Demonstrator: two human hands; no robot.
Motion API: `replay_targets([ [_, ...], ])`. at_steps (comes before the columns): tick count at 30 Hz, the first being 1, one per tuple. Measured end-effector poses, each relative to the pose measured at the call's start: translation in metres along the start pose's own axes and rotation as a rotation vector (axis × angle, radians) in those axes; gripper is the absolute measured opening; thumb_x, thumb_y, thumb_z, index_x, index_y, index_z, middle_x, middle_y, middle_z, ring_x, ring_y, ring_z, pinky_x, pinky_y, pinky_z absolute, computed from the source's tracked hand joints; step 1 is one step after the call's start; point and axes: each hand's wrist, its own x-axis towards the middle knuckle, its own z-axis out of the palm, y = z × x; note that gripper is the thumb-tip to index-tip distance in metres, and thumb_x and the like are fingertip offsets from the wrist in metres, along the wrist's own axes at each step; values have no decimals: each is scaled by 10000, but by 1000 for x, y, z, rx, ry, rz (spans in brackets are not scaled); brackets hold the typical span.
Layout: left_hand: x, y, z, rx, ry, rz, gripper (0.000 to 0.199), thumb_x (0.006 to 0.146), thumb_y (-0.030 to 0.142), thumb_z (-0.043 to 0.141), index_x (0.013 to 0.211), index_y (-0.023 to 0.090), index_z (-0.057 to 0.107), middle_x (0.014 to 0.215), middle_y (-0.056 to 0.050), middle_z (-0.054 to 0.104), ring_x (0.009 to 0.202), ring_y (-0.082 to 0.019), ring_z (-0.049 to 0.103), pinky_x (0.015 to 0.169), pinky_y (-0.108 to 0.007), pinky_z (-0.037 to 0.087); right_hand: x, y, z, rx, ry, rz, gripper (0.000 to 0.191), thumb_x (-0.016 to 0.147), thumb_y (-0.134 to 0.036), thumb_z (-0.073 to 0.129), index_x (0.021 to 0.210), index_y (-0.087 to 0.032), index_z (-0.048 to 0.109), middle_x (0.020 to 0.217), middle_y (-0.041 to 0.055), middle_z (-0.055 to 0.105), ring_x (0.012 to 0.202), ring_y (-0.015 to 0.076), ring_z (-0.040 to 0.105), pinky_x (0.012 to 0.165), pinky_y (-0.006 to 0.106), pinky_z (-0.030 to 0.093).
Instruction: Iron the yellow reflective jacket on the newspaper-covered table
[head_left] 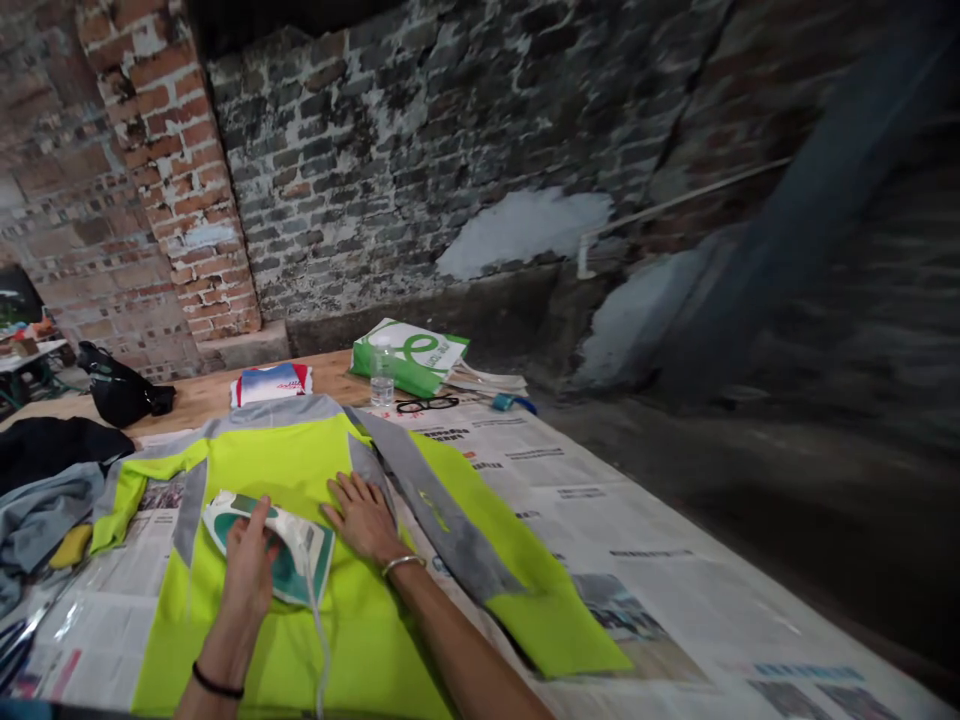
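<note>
Far left on my feed, a grey cloth [49, 505] is bunched on the tabletop [330, 375]. Next, my left hand [251, 560] has its grip wrapped round an iron [300, 535], which is over a yellow-and-grey shirt [277, 455] laid on newspaper [652, 520]. My right hand [364, 515] has a loose grip, nothing in it, just palm down on the shirt. Glasses [429, 404] lie farther right, beyond it.

Left hand [250, 563] in a grip, right hand [364, 517] palm-down.

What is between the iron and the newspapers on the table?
The yellow-and-grey top. In the head view, the iron is over it, and the newspapers show beyond it on both sides.
</note>
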Motion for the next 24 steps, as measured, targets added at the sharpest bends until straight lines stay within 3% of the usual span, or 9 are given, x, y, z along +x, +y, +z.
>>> replay_targets([
  [3, 12, 11, -22, 295, -48, 43, 513, 560, 644, 844, 700, 189, 650, 609, 4, 635, 537, -133, 585, 540, -256, 463, -1, 1, 1, -85, -18, -11, 548, 1013, -406, 416, 1491, -179, 560, 1609, 113, 465, 1515, 310, 343, 1216, 497, 254],
  [6, 24, 34, -34, 593, -170, 117, 484, 575, 659, 802, 635, 209, 634, 510, 32, 551, 443, -109, 476, 465, -250, 380, 1, 1, -1, -55, 9, -26, 509, 1016, -358, 394, 1463, -213, 590, 1582, 96, 506, 1494, 295, 369, 1200, 484, 266],
  [9, 36, 56, -27, 715, -315, 131, 435, 559, 581, 842, 605, 200, 636, 500, 31, 555, 432, -91, 449, 452, -230, 349, 3, 1, -5, -8, 47, -8, 487, 1031, -314, 341, 1399, -208, 644, 1535, 103, 557, 1460, 274, 412, 1187, 450, 291],
  [13, 58, 61, -6, 735, -354, 100, 443, 581, 590, 818, 568, 188, 632, 485, 16, 561, 414, -87, 438, 435, -228, 342, 3, 2, -8, 12, 82, 14, 464, 1015, -243, 350, 1330, -162, 682, 1472, 134, 603, 1384, 251, 492, 1172, 379, 324],
  [17, 85, 44, 9, 718, -323, 131, 440, 537, 579, 828, 559, 179, 646, 483, 4, 582, 401, -90, 446, 425, -232, 359, 3, 2, -10, 17, 123, 1, 433, 983, -217, 408, 1304, -157, 693, 1453, 142, 611, 1364, 264, 506, 1159, 391, 345],
  [20, 96, 35, 7, 681, -216, 200, 489, 654, 655, 733, 653, 166, 702, 541, -40, 653, 443, -141, 549, 455, -264, 444, 3, 0, -12, 47, 179, -26, 458, 1010, -225, 360, 1332, -163, 679, 1463, 132, 610, 1392, 259, 490, 1150, 400, 358],
  [22, 94, 33, -4, 642, -119, 279, 546, 758, 692, 622, 815, 162, 740, 699, -79, 742, 600, -202, 684, 566, -305, 545, 2, -1, -14, 59, 197, -52, 467, 1025, -245, 344, 1346, -182, 677, 1488, 115, 598, 1434, 259, 455, 1164, 413, 346],
  [24, 85, 30, -25, 615, -23, 364, 547, 776, 669, 627, 991, 178, 736, 923, -100, 790, 876, -254, 754, 764, -355, 601, 1, -4, -16, 67, 183, -76, 463, 1029, -264, 355, 1358, -198, 674, 1518, 102, 575, 1468, 262, 421, 1176, 429, 336],
])
